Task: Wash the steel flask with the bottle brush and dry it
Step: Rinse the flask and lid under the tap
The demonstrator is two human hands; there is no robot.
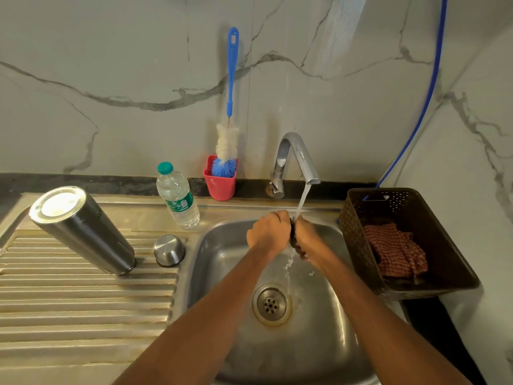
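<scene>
Steel flask [83, 232] near sink rim [191, 259]

A steel sink unit fills the lower frame: a ribbed drainboard [83, 307] at left, a basin [319, 343] at centre. On the drainboard a flask [83, 229] stands on end, flat end up, with a small steel cap [169, 250] just right of it. A water bottle [177, 195] stands on the steel behind the cap. On the dark counter strip [97, 183] behind stand a red cup [220, 183] and the tap [294, 159]. A brown basket [358, 234] sits right of the basin.
</scene>
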